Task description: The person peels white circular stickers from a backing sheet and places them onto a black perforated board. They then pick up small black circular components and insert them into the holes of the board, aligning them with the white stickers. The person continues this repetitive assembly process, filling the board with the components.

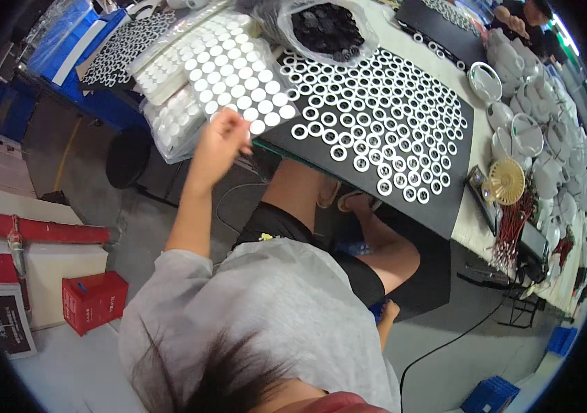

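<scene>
My left hand (227,135) is at the near edge of a sheet of round white stickers (233,77), its fingers curled together and slightly blurred. Whatever they pinch, if anything, is too small to make out. Right of the sheet, a black board (286,142) carries many white rings with dark centres (361,162), laid out flat. What looks like my right hand (390,311) is low beside my right thigh, away from the table; its fingers do not show clearly.
A clear plastic bag of black parts (326,31) stands behind the board. Bagged white sheets (173,117) lie left of the stickers. On the right are a cream fan-like disc (507,182), red wires (516,224) and piled white housings (548,138). A red box (94,301) sits on the floor.
</scene>
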Tool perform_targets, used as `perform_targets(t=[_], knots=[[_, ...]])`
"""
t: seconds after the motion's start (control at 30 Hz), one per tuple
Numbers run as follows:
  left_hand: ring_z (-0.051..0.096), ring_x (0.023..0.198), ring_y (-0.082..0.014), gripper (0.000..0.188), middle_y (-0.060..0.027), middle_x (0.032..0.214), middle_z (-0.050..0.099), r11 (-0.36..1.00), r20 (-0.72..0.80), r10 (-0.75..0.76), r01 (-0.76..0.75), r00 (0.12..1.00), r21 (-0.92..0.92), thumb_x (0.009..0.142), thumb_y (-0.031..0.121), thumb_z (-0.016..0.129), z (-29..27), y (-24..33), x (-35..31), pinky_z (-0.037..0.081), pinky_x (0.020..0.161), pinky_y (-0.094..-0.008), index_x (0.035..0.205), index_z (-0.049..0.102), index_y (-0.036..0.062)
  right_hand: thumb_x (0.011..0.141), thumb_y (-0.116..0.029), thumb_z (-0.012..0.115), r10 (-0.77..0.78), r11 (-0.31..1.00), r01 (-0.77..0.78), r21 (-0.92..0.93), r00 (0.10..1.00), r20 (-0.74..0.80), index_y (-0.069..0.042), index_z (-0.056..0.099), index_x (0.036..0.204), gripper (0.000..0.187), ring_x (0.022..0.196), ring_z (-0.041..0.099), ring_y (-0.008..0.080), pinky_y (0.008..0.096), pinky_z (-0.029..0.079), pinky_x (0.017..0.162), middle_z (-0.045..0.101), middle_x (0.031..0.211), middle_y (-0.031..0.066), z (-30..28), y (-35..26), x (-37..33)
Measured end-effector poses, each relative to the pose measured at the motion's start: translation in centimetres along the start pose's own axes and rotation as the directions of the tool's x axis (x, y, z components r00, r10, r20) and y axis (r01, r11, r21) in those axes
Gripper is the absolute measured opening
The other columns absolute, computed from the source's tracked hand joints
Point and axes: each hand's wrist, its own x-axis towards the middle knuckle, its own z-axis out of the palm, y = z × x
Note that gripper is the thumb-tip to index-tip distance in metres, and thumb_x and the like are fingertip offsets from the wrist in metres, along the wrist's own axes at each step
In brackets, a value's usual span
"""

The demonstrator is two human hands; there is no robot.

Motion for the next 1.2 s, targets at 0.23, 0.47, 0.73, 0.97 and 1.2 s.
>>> perform_targets(t=[0.23,0.47,0.73,0.97,1.2], knots=[[0.058,0.053,-0.0131,0.042,-0.0074,0.066,0.060,0.811,-0.357,-0.402,0.509,0.843,0.290,0.085,0.041,0.058,-7.4,-5.1,-0.4,0.041,0.045,-0.0243,0.085,0.056,-0.0016,0.072,-0.015,0.053,-0.171,0.975,0.188,0.120,0.975,-0.139,0.003,0.064,0.079,0.022,0.066,0.057,0.0210,0.0330,0.046,0.064,0.064,0.074,0.0120,-1.4,-13.6,-5.2],[0.064,0.061,-0.0164,0.033,-0.0114,0.076,0.064,0.894,0.008,-0.386,0.376,0.922,-0.242,0.088,0.030,0.054,-5.5,-7.5,0.0,0.046,0.046,-0.0232,0.096,0.056,-0.0018,0.077,-0.014,0.051,-0.400,0.898,0.419,0.130,0.904,-0.151,0.004,0.063,0.085,0.023,0.071,0.059,0.0222,0.0324,0.046,0.067,0.064,0.078,0.0127,-1.3,-18.7,-6.0],[0.062,0.094,-0.0298,0.035,-0.0175,0.110,0.058,0.604,0.060,-0.134,0.129,0.989,-0.786,0.089,0.015,0.045,-7.1,-4.6,3.4,0.052,0.072,-0.0393,0.119,0.044,-0.0039,0.077,-0.012,0.049,-0.515,0.842,0.520,0.143,0.854,-0.069,0.006,0.062,0.088,0.025,0.073,0.059,0.0234,0.0325,0.046,0.068,0.064,0.080,0.0142,-0.4,-22.1,-8.4],[0.056,0.104,-0.0292,0.042,-0.0169,0.116,0.055,0.626,-0.135,-0.070,-0.062,0.988,-0.777,0.084,0.013,0.050,-8.6,-2.2,5.5,0.049,0.085,-0.0441,0.121,0.043,-0.0043,0.079,-0.009,0.051,-0.516,0.834,0.495,0.242,0.856,0.026,0.005,0.061,0.083,0.019,0.061,0.055,0.0166,0.0290,0.045,0.057,0.061,0.070,0.0095,2.1,-25.3,-12.3],[0.063,0.083,-0.0244,0.032,-0.0150,0.099,0.061,0.756,-0.207,-0.336,0.132,0.919,-0.641,0.081,0.015,0.054,-15.0,-8.1,3.2,0.054,0.061,-0.0363,0.106,0.051,-0.0051,0.080,-0.010,0.054,-0.484,0.870,0.450,0.200,0.857,0.176,0.004,0.063,0.088,0.019,0.071,0.060,0.0142,0.0280,0.047,0.064,0.065,0.078,0.0125,4.9,-26.4,-15.1]])
